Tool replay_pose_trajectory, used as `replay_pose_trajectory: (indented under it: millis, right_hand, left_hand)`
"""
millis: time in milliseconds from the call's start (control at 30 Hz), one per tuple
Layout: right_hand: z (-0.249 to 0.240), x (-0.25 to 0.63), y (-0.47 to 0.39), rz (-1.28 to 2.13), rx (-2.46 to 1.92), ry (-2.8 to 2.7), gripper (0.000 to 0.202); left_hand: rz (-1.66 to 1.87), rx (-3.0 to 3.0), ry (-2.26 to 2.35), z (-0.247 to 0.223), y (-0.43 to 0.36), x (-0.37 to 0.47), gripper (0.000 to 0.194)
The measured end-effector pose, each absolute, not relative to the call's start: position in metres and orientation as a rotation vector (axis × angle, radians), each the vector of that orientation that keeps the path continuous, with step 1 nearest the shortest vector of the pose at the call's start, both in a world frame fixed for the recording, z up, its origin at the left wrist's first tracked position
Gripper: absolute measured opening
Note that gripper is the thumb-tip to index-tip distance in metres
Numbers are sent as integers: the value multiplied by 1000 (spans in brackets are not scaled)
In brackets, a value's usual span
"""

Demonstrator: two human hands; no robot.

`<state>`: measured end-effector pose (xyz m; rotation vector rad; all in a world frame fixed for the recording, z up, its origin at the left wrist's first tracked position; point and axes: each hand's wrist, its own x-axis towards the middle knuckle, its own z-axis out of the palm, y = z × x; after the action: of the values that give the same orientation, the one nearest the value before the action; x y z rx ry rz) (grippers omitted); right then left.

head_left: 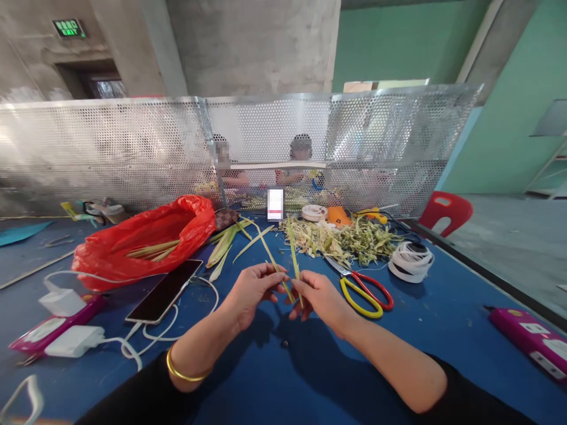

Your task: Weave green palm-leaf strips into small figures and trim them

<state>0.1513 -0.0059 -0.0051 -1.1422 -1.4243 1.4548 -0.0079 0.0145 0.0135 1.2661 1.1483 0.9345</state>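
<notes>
Leaf strips (290, 268): two thin green-yellow strips are held above the blue table (274, 378), just left of the scissors (363, 289); they run upward and away from the hands and seem to cross near the fingers.
Risk: a strip so narrow and dry-looking could be torn or folded if it is pulled too hard, and the crossing could slip open if one pinch is loosened.
Left hand (252, 292): the fingers are pressed together, and one strip is pinched between thumb and fingertips.
Right hand (319, 295): the other strip is pinched in the same way, fingers curled close; the two hands nearly touch.
Scissors: laid open on the table, with yellow and red handles.
Leaf scraps (341, 239): piled behind the scissors.
Red bag (146, 242): far left of the scissors, with more leaves inside.
Phone (165, 290): left of the scissors, beside the bag.
</notes>
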Motion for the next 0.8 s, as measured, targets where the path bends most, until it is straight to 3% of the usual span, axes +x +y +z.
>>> replay_pose_trajectory:
  millis: [133,467,800]
  right_hand:
    - [-8,148,-10,1576,-1115,-1389,32]
    - [-10,150,-10,1656,-1106,-1413,38]
    - [-5,152,-13,1750,-1111,-1361,41]
  left_hand:
    - [931,1191,1152,8,10,-2,22]
    - [839,1213,1164,6,13,-5,35]
    - [792,1157,1092,9,10,-3,27]
